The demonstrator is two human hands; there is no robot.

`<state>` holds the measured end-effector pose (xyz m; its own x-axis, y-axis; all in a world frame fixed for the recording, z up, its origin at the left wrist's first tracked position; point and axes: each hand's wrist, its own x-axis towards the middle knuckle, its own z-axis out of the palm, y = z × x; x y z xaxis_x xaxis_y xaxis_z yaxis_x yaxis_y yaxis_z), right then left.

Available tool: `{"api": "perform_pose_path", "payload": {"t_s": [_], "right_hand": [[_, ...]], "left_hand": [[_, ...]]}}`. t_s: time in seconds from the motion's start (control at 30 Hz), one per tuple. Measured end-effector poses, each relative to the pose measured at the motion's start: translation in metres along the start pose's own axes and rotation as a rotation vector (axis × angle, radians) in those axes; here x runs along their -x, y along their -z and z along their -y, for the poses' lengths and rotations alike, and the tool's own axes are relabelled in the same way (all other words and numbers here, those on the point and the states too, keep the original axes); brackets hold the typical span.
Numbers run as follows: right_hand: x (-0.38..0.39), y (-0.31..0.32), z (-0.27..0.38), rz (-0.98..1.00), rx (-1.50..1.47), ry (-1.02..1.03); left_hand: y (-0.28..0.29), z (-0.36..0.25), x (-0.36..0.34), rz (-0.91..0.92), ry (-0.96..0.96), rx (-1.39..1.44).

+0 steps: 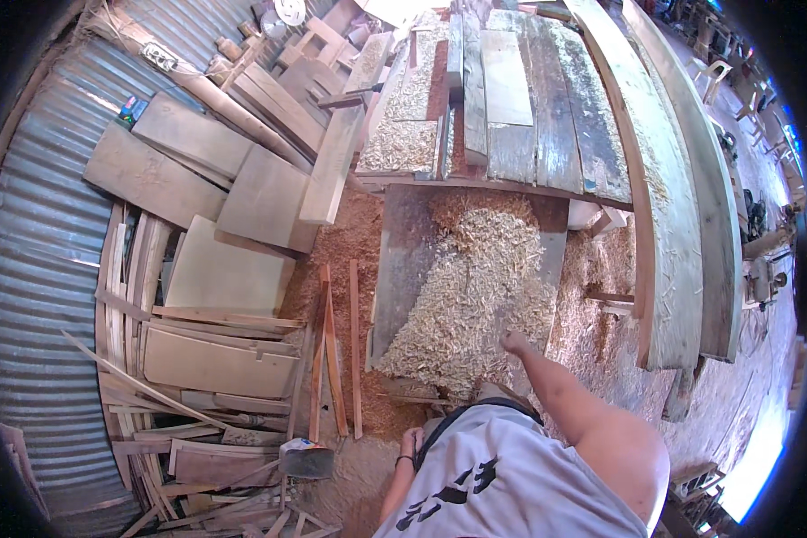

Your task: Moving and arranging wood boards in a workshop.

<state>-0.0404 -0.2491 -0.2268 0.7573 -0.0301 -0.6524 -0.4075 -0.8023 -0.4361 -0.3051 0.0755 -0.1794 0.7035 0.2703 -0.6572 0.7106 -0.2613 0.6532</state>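
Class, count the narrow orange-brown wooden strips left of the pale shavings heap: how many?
3. The left strip and middle strip meet near their far ends in a narrow V; the right strip runs apart, nearest the shavings heap. Others may be hidden.

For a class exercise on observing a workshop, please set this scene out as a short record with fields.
left hand: the left hand is beside the waist, with a dark wristband
right hand: the right hand is over pale wood shavings; contact unclear
under shavings: dark flat panel
ahead: wooden workbench
left side: flat boards, corrugated metal wall
right side: long planks
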Motion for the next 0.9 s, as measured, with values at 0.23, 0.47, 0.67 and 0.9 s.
{"api": "perform_pose_path", "payload": {"t_s": [0.23,0.47,0.67,0.9], "right_hand": [[-0.081,0.106,0.047,-0.401,-0.304,0.036],[-0.115,0.214,0.166,-0.44,-0.644,0.125],[-0.129,0.285,0.221,-0.578,-0.685,0.015],[-0.122,0.309,0.274,-0.483,-0.599,0.038]], "left_hand": [[-0.012,-0.025,0.002,0.032,0.008,-0.034],[-0.012,-0.007,-0.009,0.023,0.056,0.005],[-0.018,0.008,-0.016,0.072,0.152,0.062],[-0.02,0.061,-0.018,-0.098,0.015,0.205]]}}
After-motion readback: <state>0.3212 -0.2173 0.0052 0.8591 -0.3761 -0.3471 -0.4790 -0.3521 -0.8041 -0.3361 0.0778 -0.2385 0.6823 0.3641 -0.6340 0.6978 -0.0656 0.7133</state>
